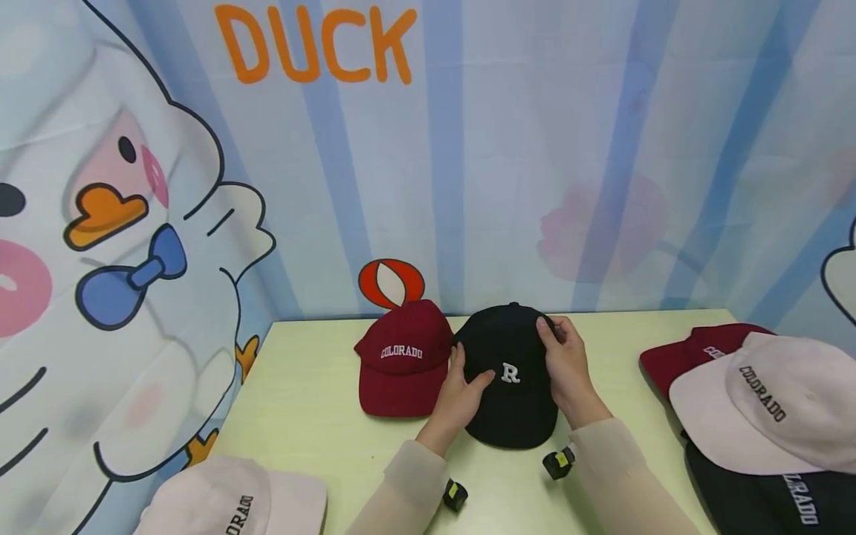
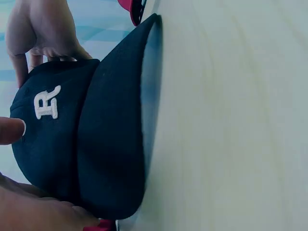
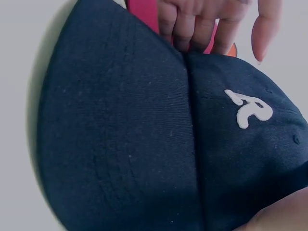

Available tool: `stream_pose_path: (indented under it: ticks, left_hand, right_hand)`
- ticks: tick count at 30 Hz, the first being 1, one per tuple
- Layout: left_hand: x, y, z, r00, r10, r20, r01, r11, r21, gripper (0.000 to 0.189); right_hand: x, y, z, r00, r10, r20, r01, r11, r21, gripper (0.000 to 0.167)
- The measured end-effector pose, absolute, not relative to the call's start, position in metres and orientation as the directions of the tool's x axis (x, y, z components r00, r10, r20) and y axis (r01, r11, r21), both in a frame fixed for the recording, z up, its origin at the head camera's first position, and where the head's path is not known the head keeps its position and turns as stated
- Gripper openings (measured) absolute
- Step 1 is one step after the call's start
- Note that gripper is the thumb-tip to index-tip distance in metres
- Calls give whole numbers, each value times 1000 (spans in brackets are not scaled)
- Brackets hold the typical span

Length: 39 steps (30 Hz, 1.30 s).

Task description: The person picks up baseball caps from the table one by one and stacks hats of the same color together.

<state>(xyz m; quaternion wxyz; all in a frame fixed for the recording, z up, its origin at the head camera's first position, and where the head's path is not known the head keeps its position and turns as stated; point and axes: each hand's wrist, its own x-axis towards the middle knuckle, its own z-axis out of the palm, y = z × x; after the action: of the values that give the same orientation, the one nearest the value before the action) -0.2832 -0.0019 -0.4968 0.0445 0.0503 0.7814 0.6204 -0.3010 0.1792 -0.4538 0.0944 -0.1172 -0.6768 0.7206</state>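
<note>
A black baseball cap (image 1: 515,405) with a white letter R rests on the table, its brim toward me. My left hand (image 1: 460,397) holds it at the left side, fingers along the crown and thumb over the front. On the opposite side my right hand (image 1: 567,371) grips the crown, its thumb near the top; its farther fingertips are hidden behind the cap. The left wrist view shows the brim (image 2: 113,130) edge-on to the tabletop. Close by on the left sits a dark red cap (image 1: 404,383) lettered COLORADO, right beside my left fingers.
At the right lies a pile with a pale pink cap (image 1: 789,409) over a black cap (image 1: 742,490) and a dark red cap (image 1: 689,353). Another pale cap (image 1: 227,498) is at the front left. A printed duck curtain (image 1: 495,186) hangs behind the pale yellow table (image 1: 301,394).
</note>
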Motion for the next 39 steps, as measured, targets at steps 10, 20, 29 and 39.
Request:
stream_pose_path:
  ticks: [10, 20, 29, 39]
  left_hand:
    - [-293, 3, -502, -997, 82, 17, 31, 179, 983, 93]
    - [-299, -1, -506, -998, 70, 1, 15, 188, 982, 91]
    - [-292, 1, -500, -991, 100, -89, -58, 275, 960, 86]
    - [-283, 4, -488, -984, 91, -151, -103, 398, 912, 85]
  right_hand:
    - [-326, 176, -460, -947, 314, -73, 58, -58, -997, 37]
    - [-338, 177, -469, -966, 252, -59, 23, -143, -989, 45]
    - [-316, 181, -468, -970, 225, -88, 95, 19, -995, 59]
    - [-286, 173, -472, -966, 202, -160, 194, 156, -969, 68]
